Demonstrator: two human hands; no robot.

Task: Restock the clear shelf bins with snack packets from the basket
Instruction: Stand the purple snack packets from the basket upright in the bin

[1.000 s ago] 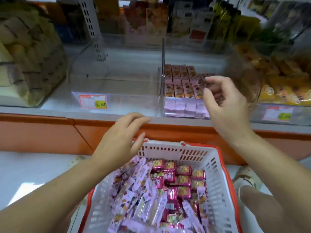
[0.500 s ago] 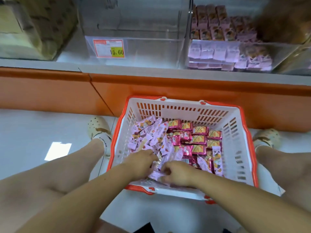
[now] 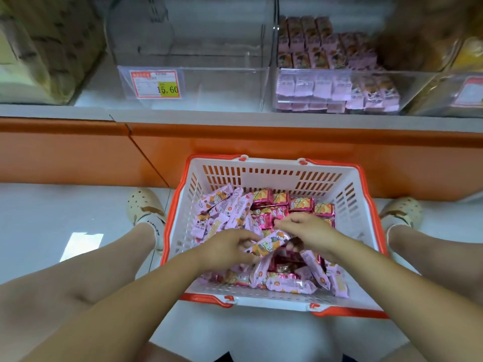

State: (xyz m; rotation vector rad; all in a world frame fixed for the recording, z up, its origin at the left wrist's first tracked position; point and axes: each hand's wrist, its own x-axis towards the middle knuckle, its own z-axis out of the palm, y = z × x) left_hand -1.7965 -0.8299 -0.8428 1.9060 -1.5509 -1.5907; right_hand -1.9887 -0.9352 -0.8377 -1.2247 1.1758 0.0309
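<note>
The white plastic basket with the orange rim (image 3: pixel 274 176) is open on top, but its slotted walls fence in the pink snack packets (image 3: pixel 224 205), and above, the left clear plastic bin (image 3: pixel 222 84) has lots of room while the right clear bin (image 3: pixel 415 84) is half full.

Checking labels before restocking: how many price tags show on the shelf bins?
2. One price tag fronts the empty clear bin, left; another cut off at the frame's right edge. More may be hidden.

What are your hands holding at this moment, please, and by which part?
A pale pink snack packet: the left hand pinches its left end; the right hand seems to grip its right end.
</note>
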